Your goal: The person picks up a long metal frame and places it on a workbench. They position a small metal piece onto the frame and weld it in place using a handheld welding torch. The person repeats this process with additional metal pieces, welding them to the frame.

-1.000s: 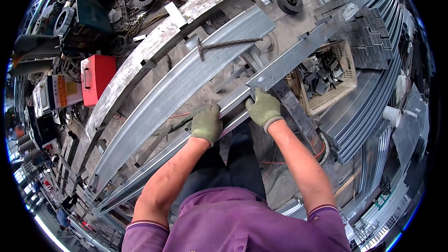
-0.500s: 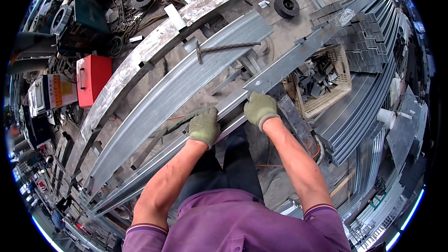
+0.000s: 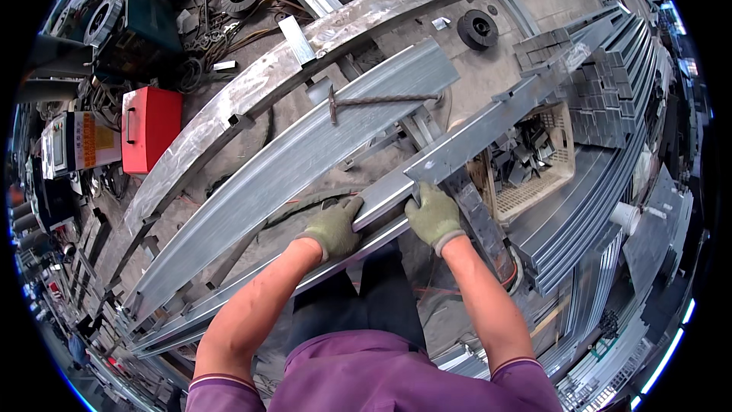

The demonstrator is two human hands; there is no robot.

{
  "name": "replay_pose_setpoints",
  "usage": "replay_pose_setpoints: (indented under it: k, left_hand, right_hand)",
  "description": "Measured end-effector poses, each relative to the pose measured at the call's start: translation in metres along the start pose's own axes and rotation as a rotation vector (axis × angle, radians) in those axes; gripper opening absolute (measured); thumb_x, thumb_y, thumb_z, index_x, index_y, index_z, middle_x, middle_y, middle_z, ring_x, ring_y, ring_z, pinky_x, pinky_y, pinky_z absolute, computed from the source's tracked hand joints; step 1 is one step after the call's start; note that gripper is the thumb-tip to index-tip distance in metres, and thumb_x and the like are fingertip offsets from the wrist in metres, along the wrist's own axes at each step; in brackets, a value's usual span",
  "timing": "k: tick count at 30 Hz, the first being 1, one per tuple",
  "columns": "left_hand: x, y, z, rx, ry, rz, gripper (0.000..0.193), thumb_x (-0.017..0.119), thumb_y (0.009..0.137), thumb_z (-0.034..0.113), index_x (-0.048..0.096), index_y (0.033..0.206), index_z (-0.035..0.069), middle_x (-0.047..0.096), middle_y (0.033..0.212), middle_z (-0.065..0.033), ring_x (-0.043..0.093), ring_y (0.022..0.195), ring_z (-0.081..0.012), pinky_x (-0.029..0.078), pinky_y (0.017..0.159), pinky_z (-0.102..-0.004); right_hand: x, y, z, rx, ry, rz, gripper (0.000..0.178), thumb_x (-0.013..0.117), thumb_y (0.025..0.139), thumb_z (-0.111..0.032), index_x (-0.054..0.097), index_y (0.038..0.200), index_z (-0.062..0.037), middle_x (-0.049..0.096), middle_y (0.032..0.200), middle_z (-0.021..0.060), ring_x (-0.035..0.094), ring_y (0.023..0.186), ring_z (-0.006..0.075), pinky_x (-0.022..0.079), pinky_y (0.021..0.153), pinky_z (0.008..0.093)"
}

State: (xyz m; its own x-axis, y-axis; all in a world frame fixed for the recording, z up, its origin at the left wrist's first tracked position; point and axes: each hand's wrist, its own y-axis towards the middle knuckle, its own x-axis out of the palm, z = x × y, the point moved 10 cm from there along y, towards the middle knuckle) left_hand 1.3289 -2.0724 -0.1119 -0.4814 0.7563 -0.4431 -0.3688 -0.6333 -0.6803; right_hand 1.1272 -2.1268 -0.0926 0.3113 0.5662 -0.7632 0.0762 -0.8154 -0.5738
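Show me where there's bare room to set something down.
Bare floor lies between the black spool and long metal bar; the wide metal strip is bare left of the T-shaped tool. Crowded: the scrap-filled crate, and the cables near the red box.

A long silver metal channel (image 3: 387,197) runs under the left hand (image 3: 334,229) and right hand (image 3: 434,216). Ahead of both lies a wide silver metal strip (image 3: 305,141) with a brown T-shaped metal tool (image 3: 385,99) on it; beyond, a long grey metal beam (image 3: 252,84). Far left of the hands sits a red boxy case (image 3: 152,131). To their right, a cream slatted plastic crate (image 3: 534,195) holds small grey metal offcuts (image 3: 526,154).
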Motion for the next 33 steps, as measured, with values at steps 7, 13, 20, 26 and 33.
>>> replay_pose_setpoints:
  k: [7, 13, 20, 26, 33]
  left_hand:
    - [0.008, 0.001, 0.0, -0.053, 0.086, -0.075, 0.066, 0.064, 0.092, 0.014, 0.046, 0.155, 0.002, 0.061, 0.146, -0.0269, 0.061, 0.132, -0.0447, 0.05, 0.109, -0.051]
    - [0.009, 0.001, 0.0, -0.008, 0.101, -0.045, 0.068, 0.064, 0.091, 0.012, 0.045, 0.154, -0.003, 0.055, 0.153, -0.0274, 0.058, 0.136, -0.0432, 0.05, 0.112, -0.0491]
    - [0.006, -0.001, 0.004, -0.093, 0.111, -0.052, 0.072, 0.069, 0.087, 0.018, 0.047, 0.153, -0.001, 0.056, 0.152, -0.0262, 0.06, 0.134, -0.0421, 0.051, 0.111, -0.05]
    - [0.006, 0.001, 0.006, -0.005, 0.167, 0.067, 0.071, 0.073, 0.083, 0.018, 0.049, 0.147, -0.001, 0.062, 0.144, -0.0248, 0.066, 0.125, -0.0417, 0.056, 0.102, -0.052]
    - [0.007, 0.003, 0.012, -0.034, 0.17, 0.052, 0.068, 0.073, 0.082, 0.017, 0.051, 0.144, 0.001, 0.063, 0.141, -0.0242, 0.066, 0.124, -0.0423, 0.057, 0.099, -0.0533]
  right_hand:
    - [0.001, 0.0, -0.003, -0.021, -0.065, -0.054, 0.046, 0.061, 0.093, -0.03, 0.065, 0.128, -0.0006, 0.073, 0.118, 0.0235, 0.071, 0.108, 0.0426, 0.056, 0.095, 0.0553]
    - [0.001, 0.001, -0.007, 0.048, -0.225, -0.098, 0.036, 0.059, 0.095, -0.03, 0.065, 0.114, -0.0002, 0.075, 0.108, 0.0217, 0.075, 0.096, 0.0407, 0.058, 0.086, 0.0543]
    - [0.004, 0.001, -0.005, 0.026, -0.21, -0.124, 0.035, 0.06, 0.096, -0.032, 0.065, 0.112, -0.0015, 0.075, 0.104, 0.0205, 0.076, 0.09, 0.0384, 0.059, 0.081, 0.053]
    - [0.005, -0.004, -0.001, 0.004, -0.126, -0.038, 0.033, 0.062, 0.095, -0.031, 0.063, 0.113, -0.0036, 0.073, 0.106, 0.0184, 0.075, 0.092, 0.0375, 0.06, 0.079, 0.0529]
    - [0.006, -0.007, 0.0, 0.09, -0.026, -0.024, 0.032, 0.061, 0.094, -0.028, 0.062, 0.115, -0.0035, 0.073, 0.106, 0.0186, 0.076, 0.091, 0.0362, 0.06, 0.077, 0.0521]
